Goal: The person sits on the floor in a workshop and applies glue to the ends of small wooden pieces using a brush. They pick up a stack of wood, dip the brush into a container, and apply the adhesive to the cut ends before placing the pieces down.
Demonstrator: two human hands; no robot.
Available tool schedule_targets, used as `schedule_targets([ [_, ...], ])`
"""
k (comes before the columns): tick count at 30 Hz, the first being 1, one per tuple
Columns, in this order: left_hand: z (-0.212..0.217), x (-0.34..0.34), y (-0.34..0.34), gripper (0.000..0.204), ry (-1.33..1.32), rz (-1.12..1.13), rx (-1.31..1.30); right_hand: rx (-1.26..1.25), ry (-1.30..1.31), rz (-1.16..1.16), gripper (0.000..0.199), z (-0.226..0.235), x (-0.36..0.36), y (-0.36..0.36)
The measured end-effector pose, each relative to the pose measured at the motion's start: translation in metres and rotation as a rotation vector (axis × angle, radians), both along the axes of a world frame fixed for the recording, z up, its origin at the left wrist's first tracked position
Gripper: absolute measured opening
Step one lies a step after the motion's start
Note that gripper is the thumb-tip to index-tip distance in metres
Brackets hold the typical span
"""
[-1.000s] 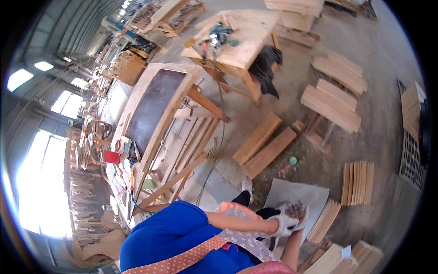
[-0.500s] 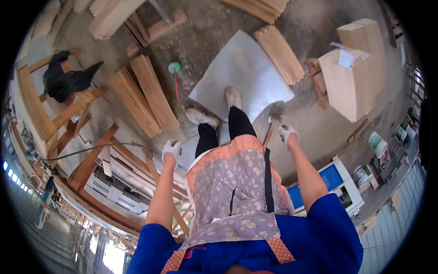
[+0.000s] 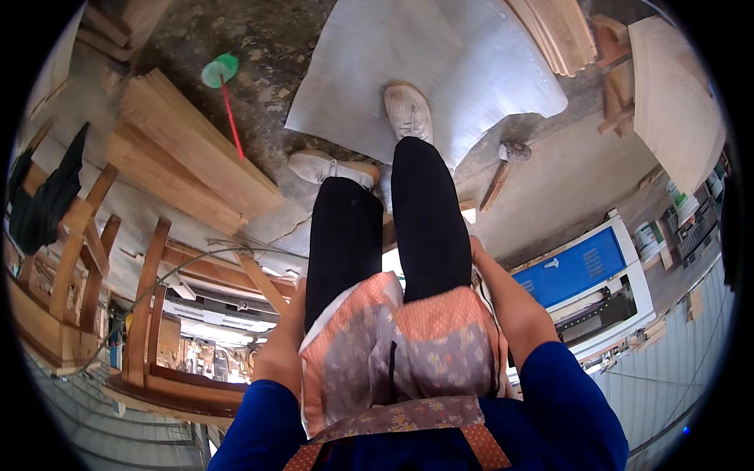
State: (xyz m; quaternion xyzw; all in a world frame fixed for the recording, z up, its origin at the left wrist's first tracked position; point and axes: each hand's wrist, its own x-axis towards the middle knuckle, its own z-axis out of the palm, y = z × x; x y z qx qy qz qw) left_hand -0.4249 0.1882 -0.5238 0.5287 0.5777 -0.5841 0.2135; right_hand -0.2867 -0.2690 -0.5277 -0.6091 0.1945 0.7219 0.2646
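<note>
Both my forearms reach down beside my bent legs. My left hand is hidden past my left thigh; only its forearm (image 3: 281,345) shows. My right forearm (image 3: 514,302) runs along the outer side of my right leg, and that hand is hidden behind the knee. What either hand holds or touches cannot be seen. A flowered grey apron (image 3: 424,353) with an orange dotted border lies bunched over my lap. Just beyond my right knee, a mallet (image 3: 514,151) with a wooden handle lies on the floor. My right shoe (image 3: 408,112) rests on a grey sheet (image 3: 353,74).
Stacked wooden boards (image 3: 184,149) lie at the left, near a green round-headed swatter (image 3: 220,71) with a red handle. More boards (image 3: 558,35) lie along the sheet's right edge. Wooden frames (image 3: 141,306) and a cable stand left; a blue-and-white machine (image 3: 573,271) stands right.
My body has lowered and my knees have bent up into view. Both gloved hands, seen beside the apron before, have gone down behind my legs. The floor things appear closer.
</note>
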Motion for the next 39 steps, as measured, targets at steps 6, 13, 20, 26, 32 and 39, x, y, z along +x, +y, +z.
schedule_targets([
  [6, -0.012, -0.016, -0.037, 0.051, -0.017, 0.112, -0.014, -0.003, 0.052, 0.107, 0.036, -0.002, 0.014, -0.028],
  [13, -0.011, -0.043, -0.061, 0.049, -0.038, 0.259, 0.033, 0.094, 0.016, 0.139, 0.028, 0.002, 0.045, -0.048],
  [20, -0.032, -0.061, -0.088, 0.047, -0.089, 0.379, 0.074, -0.076, 0.038, 0.104, 0.025, -0.013, 0.059, -0.096],
  [26, -0.066, -0.061, -0.107, 0.046, -0.181, 0.456, 0.102, -0.085, -0.019, 0.164, 0.025, 0.000, 0.047, -0.104],
  [32, -0.118, -0.061, -0.136, 0.044, -0.289, 0.529, 0.130, -0.006, -0.118, 0.245, 0.025, -0.017, 0.038, -0.110],
  [39, -0.158, -0.055, -0.149, 0.042, -0.441, 0.574, 0.168, 0.063, -0.265, 0.342, 0.026, -0.042, 0.032, -0.119],
])
